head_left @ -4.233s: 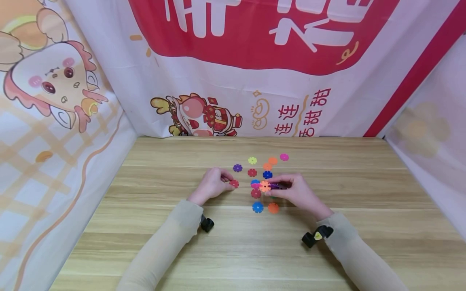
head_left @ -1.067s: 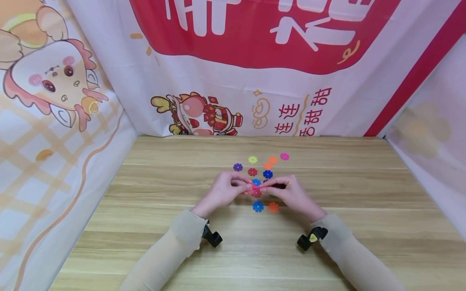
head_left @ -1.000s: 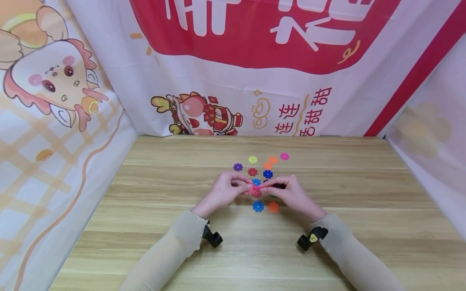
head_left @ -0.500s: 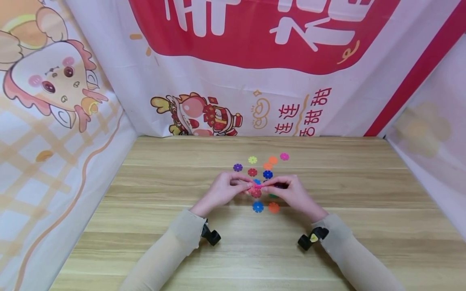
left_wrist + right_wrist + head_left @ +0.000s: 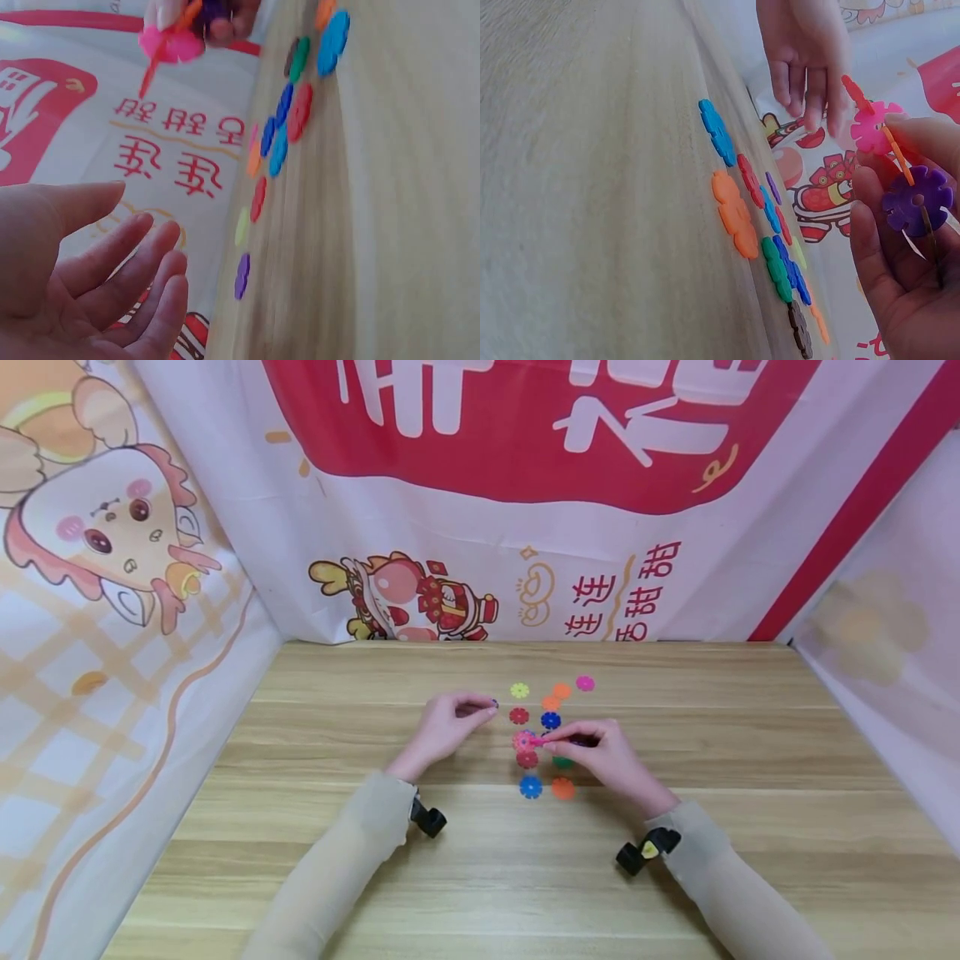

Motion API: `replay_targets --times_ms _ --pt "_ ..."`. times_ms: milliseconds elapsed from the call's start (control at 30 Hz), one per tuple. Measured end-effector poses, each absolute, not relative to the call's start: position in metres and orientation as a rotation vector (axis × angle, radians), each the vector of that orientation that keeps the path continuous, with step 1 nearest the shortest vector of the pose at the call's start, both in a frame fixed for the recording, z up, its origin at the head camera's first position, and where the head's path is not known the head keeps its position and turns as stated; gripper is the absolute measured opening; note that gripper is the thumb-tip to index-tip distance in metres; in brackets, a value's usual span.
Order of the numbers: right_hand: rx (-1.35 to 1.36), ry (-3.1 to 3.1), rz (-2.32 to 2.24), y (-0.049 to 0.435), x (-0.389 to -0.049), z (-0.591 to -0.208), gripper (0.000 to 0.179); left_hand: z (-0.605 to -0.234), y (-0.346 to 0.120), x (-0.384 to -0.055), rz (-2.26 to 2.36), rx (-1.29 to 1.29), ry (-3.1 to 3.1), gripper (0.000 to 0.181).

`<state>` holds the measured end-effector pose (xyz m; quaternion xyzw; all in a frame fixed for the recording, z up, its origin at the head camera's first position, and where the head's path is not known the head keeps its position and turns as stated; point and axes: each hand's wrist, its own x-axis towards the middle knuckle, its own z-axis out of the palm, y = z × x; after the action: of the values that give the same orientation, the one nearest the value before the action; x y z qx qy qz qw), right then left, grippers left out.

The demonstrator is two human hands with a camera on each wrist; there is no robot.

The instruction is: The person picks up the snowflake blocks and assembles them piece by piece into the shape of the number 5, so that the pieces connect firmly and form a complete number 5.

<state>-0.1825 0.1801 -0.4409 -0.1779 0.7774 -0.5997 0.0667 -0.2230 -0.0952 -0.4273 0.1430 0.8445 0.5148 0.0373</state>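
Note:
My right hand (image 5: 603, 752) pinches a chain of slotted plastic snowflake discs above the table. In the right wrist view the chain shows a red disc (image 5: 856, 93) at one end, then a pink disc (image 5: 876, 129), an orange disc (image 5: 898, 154) and a purple disc (image 5: 917, 201); a dark piece sits below, partly hidden by the palm. My left hand (image 5: 446, 727) holds nothing, thumb and fingers apart in the left wrist view. Its fingertips overlap a loose purple disc (image 5: 241, 276) in the head view, which lies flat on the table.
Loose discs lie around the right hand: yellow (image 5: 520, 690), red (image 5: 519, 716), dark blue (image 5: 551, 720), magenta (image 5: 586, 683) and green (image 5: 563, 762). Nearer the front are a blue disc (image 5: 531, 787) and an orange disc (image 5: 563, 788). A printed cloth (image 5: 450, 518) hangs behind the wooden table (image 5: 525, 877).
The left hand picked up a red disc, brought it to the chain and let go; the disc now sits on the chain's end. That hand has since moved left and back toward the purple disc.

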Motion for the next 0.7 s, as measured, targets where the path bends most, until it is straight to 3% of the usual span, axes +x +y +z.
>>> replay_targets --times_ms 467,700 --pt "-0.499 2.378 -1.785 0.182 -0.184 -0.440 0.014 -0.441 -0.090 -0.273 1.207 0.239 2.700 0.044" --pt "-0.480 2.397 -1.779 0.183 -0.185 -0.438 0.015 -0.442 -0.084 -0.280 1.105 0.216 2.708 0.037"
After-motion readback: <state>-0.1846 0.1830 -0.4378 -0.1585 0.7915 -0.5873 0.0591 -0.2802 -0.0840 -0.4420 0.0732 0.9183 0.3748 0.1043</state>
